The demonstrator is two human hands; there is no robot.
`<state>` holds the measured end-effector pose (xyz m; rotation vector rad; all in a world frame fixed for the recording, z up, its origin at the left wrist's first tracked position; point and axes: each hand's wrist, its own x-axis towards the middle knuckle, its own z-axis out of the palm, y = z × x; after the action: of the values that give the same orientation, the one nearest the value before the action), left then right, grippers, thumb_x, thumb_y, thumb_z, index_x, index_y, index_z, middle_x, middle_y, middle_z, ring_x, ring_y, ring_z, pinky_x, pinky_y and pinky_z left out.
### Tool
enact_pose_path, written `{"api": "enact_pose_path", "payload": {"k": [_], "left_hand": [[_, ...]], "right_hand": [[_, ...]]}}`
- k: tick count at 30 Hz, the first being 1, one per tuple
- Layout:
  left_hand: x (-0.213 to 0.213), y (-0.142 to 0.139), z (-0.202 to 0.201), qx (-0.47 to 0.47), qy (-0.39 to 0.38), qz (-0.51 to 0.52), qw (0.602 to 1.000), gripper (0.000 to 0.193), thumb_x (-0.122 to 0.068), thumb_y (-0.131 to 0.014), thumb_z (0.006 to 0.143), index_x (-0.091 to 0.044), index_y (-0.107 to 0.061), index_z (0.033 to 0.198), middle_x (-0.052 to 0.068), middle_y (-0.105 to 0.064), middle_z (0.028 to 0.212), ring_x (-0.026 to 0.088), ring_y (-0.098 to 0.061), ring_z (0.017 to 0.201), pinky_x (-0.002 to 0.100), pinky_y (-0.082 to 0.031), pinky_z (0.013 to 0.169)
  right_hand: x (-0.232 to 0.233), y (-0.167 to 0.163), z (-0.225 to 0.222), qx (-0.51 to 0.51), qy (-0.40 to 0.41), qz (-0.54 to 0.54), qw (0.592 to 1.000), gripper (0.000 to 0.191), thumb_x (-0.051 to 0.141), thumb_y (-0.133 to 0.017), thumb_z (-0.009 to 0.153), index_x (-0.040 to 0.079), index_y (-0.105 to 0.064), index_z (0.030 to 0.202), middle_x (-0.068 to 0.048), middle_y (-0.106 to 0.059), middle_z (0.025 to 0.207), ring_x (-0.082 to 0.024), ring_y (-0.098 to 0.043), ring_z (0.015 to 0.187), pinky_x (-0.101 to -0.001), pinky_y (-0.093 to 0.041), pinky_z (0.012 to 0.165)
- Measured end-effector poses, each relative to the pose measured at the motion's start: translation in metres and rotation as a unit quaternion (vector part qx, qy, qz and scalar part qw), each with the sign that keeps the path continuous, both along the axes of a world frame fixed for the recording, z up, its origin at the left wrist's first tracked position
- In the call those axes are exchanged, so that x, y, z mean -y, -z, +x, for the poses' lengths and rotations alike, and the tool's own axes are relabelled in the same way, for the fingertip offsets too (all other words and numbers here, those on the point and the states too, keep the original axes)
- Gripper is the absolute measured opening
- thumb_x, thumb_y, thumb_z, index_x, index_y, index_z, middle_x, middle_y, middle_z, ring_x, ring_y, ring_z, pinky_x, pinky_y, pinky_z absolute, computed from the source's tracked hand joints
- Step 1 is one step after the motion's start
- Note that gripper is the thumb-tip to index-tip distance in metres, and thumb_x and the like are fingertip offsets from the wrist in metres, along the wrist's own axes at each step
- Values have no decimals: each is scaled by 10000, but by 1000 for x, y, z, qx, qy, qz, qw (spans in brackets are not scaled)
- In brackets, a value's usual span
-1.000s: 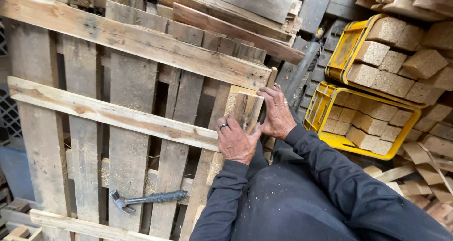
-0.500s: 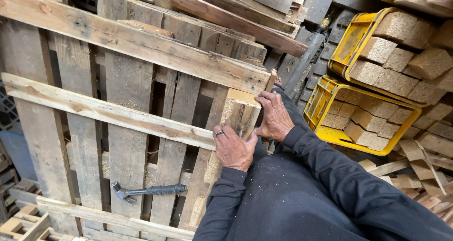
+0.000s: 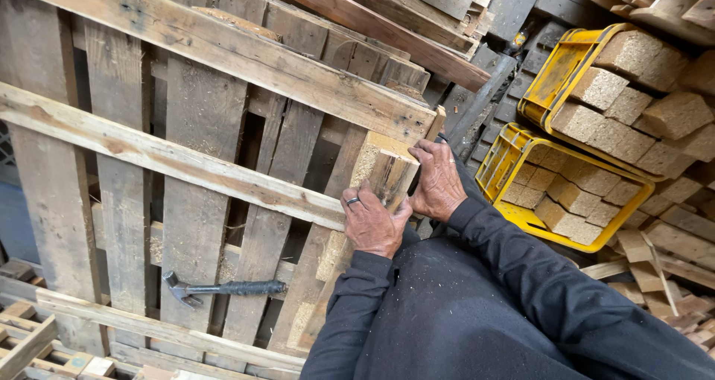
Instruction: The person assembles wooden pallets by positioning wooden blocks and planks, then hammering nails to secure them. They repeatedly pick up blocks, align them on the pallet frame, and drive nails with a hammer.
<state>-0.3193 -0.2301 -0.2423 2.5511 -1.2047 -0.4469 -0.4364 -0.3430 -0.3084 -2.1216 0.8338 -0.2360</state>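
Wooden block (image 3: 383, 173): two hands grip, seemingly; one hammer (image 3: 223, 288)

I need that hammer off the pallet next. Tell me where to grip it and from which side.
Grip the hammer by its dark handle near the right end, coming from above. It lies flat across the pallet boards, head to the left, so the handle is bare and likely easiest.

Head camera looks steeply down (close) over a pallet (image 3: 201, 149).

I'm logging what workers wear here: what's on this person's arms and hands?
Both arms are in long dark navy sleeves dusted with pale sawdust. The left hand is bare, with a silver-coloured ring on one finger. The right hand is bare, no glove, no ring visible.
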Motion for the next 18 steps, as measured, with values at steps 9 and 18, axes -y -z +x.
{"api": "enact_pose_path", "payload": {"k": [9,18], "left_hand": [[4,0,1,19,-6,12,1000,884,-499,-850,727,51,-474,1309,185,-475,1110,398,-553,1056,503,-572,740],[-15,-4,29,-147,-124,-145,970,904,-500,-840,779,50,-450,1381,221,-483,1215,366,-599,1046,459,-561,806]], "right_hand": [[10,-24,14,-1,0,-38,999,1003,409,-930,639,17,-385,1384,-237,-443,1333,-445,-454,1251,-639,-286,1156],[20,-54,17,41,-58,-11,997,1070,197,-919,634,15,-323,1503,-267,-363,1404,-457,-413,1322,-501,-392,1133]]}}
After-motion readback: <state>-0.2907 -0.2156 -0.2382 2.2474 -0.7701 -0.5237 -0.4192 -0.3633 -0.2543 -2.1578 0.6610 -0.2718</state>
